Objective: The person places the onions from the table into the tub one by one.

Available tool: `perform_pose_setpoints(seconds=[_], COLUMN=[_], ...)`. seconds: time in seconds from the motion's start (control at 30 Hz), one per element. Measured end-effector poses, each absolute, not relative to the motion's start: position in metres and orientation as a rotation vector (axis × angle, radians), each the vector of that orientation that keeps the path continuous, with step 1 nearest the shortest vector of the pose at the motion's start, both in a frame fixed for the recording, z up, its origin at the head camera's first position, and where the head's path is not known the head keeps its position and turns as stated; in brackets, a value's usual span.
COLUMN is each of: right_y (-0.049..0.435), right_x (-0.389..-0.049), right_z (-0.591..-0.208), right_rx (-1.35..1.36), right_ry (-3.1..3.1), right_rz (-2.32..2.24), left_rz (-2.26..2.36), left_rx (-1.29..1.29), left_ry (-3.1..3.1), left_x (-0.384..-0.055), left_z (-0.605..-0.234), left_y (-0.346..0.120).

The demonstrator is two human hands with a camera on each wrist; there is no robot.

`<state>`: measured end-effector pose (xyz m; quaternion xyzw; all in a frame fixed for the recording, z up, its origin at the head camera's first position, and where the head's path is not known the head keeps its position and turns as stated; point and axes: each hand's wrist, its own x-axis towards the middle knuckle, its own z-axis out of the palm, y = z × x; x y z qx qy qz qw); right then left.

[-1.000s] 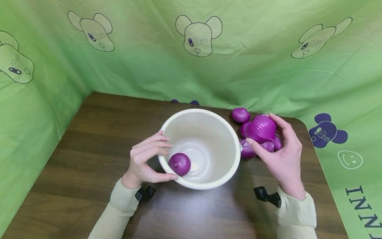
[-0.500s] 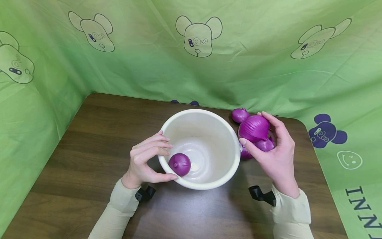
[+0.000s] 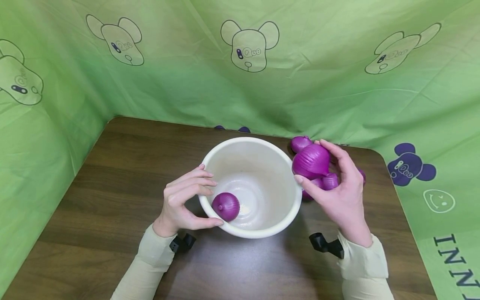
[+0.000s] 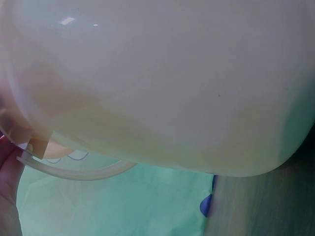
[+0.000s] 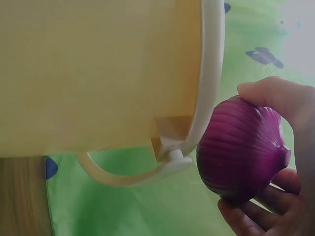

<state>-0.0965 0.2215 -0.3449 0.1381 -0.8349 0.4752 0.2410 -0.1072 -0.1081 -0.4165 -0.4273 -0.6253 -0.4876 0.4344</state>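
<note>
A white bucket (image 3: pixel 258 231) stands on the table, and one purple onion (image 3: pixel 226 206) lies inside it near the left wall. My left hand (image 3: pixel 185 200) grips the bucket's left rim, fingers over the inside and thumb along the front edge. My right hand (image 3: pixel 343 187) holds another purple onion (image 3: pixel 311 161) between thumb and fingers, at the bucket's right rim. In the right wrist view that onion (image 5: pixel 241 150) is beside the rim, level with its top. The left wrist view is filled mostly by the bucket's outer wall (image 4: pixel 172 88).
Several more purple onions (image 3: pixel 301 144) lie right of the bucket, partly hidden by the held onion and right hand. The wooden table (image 3: pixel 123 183) is backed by a green printed cloth (image 3: pixel 180 83). A curved handle (image 5: pixel 118 179) hangs from the bucket's rim.
My right hand has moved left with the held onion, from above the pile to the bucket's right rim. The left hand, the bucket and the onion inside have stayed put.
</note>
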Motion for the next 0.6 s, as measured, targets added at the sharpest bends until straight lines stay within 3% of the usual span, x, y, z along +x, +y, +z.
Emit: perform_pose_setpoints(seconds=[0.6], right_y=[0.204], right_x=[-0.093], right_z=[-0.346], right_rx=[0.519], right_ry=[-2.337], right_rz=[1.292], left_rz=[-1.212], left_rx=[-1.065], left_ry=[-1.556], left_x=[-0.107], left_z=[-0.415], left_y=[-0.108])
